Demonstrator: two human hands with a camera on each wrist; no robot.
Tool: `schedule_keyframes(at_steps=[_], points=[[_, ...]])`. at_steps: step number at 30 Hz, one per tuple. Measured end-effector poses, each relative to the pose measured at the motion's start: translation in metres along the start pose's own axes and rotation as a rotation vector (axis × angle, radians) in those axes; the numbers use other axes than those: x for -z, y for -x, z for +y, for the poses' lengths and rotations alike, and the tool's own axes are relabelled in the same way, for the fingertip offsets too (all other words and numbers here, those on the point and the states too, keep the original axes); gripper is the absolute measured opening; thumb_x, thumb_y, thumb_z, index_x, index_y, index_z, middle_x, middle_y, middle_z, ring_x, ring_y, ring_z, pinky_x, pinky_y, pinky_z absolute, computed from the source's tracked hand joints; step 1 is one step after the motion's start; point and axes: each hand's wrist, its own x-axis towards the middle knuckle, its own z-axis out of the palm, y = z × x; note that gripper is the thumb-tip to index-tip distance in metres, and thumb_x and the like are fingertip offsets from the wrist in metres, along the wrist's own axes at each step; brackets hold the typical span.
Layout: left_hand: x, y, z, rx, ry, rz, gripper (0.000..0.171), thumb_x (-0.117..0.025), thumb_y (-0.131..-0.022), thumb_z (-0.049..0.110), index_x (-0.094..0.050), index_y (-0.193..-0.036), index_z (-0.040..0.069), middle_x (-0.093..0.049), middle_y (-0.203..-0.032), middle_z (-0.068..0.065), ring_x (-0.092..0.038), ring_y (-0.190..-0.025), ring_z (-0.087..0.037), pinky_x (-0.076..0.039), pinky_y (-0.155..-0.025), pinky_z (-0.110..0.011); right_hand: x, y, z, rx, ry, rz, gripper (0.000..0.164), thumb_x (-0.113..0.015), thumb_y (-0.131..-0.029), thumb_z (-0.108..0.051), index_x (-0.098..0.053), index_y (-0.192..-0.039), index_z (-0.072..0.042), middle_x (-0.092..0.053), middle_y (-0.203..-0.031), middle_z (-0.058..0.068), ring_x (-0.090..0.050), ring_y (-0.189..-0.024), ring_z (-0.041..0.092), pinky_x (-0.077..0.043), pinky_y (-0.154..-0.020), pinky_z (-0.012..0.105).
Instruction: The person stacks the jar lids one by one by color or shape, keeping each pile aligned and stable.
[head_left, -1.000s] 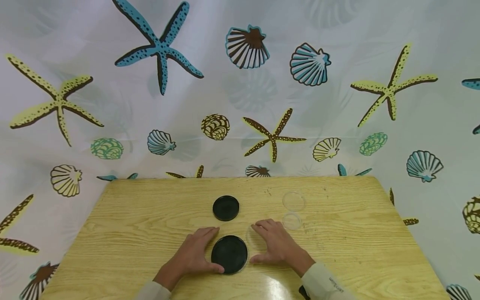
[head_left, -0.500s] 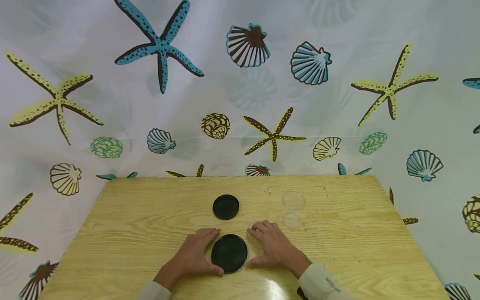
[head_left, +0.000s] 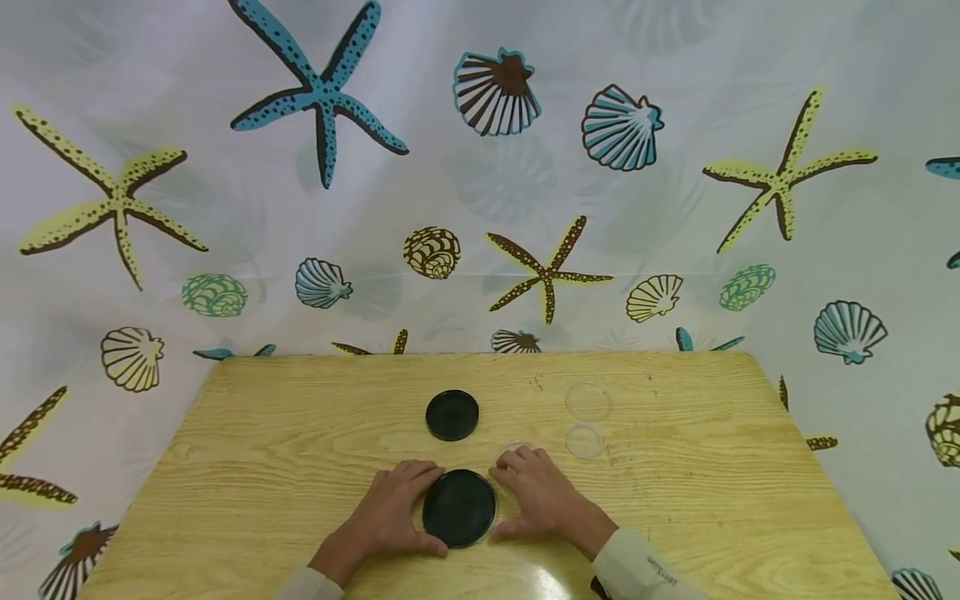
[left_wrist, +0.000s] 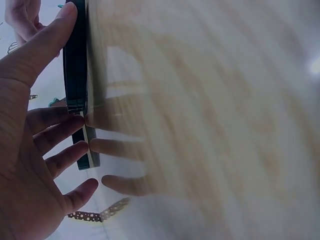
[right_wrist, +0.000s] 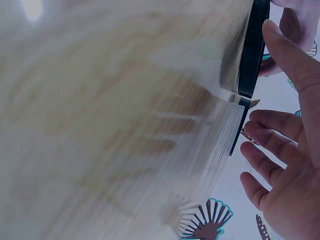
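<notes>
Flanking larger black disc (head_left: 459,508): left hand (head_left: 390,514); right hand (head_left: 542,500).

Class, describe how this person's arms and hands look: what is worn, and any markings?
The left sleeve and right sleeve are pale off-white. The right one bears dark lettering, too small to read. Something dark shows by its cuff, its identity unclear. The left hand and right hand are bare, without gloves.
</notes>
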Motion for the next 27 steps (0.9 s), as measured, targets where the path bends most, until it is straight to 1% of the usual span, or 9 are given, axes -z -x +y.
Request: schedule_keyframes(at_steps=[5,10,14,21,27], points=[[0.0001,0.0002,0.0003,-0.008,-0.010,-0.001,0.106,-0.072,-0.053,0.077,-0.055,-0.133,0.010,-0.056,-0.132,-0.005,-0.049,-0.123,-0.025,-0.040,-0.085,-0.049,0.0023,-0.0007,-0.0040,0.007,0.034,-0.014,0.080,-0.064,-0.070,-0.073,-0.061,-0.125,-0.015,-0.056,-0.121,-0.002,-0.049,-0.110,0.016,-0.040,-0.096,0.036],[0.0005,-0.0001,0.0004,-0.007,-0.015,0.008,0.104,-0.071,-0.053,0.078,-0.056,-0.132,0.011,-0.057,-0.131,-0.004,-0.050,-0.122,-0.024,-0.040,-0.085,-0.048,0.0015,-0.0018,-0.0040,0.006,0.059,-0.023,0.079,-0.064,-0.070,-0.072,-0.062,-0.125,-0.016,-0.056,-0.118,-0.004,-0.048,-0.107,0.014,-0.040,-0.093,0.034],[0.0004,-0.0003,0.0004,-0.005,-0.010,0.012,0.104,-0.072,-0.052,0.078,-0.056,-0.131,0.012,-0.057,-0.130,-0.002,-0.050,-0.122,-0.024,-0.040,-0.085,-0.048,0.0000,-0.0018,-0.0034,0.008,0.060,-0.019,0.077,-0.065,-0.071,-0.072,-0.063,-0.125,-0.016,-0.056,-0.116,-0.004,-0.048,-0.105,0.013,-0.040,-0.091,0.033],[-0.0009,-0.0014,0.0009,-0.002,0.003,-0.004,0.103,-0.073,-0.052,0.077,-0.056,-0.132,0.014,-0.056,-0.131,-0.001,-0.049,-0.123,-0.023,-0.040,-0.085,-0.047,-0.0032,-0.0024,-0.0029,0.009,0.048,-0.027,0.075,-0.064,-0.071,-0.072,-0.063,-0.123,-0.018,-0.056,-0.116,-0.005,-0.048,-0.105,0.013,-0.040,-0.091,0.032],[-0.0015,-0.0032,0.0015,-0.002,0.003,-0.004,0.102,-0.072,-0.053,0.078,-0.056,-0.132,0.015,-0.056,-0.131,0.000,-0.048,-0.123,-0.022,-0.040,-0.086,-0.047,-0.0023,-0.0034,-0.0041,0.000,0.041,-0.038,0.072,-0.065,-0.071,-0.071,-0.064,-0.122,-0.020,-0.056,-0.115,-0.006,-0.048,-0.104,0.013,-0.040,-0.092,0.033]])
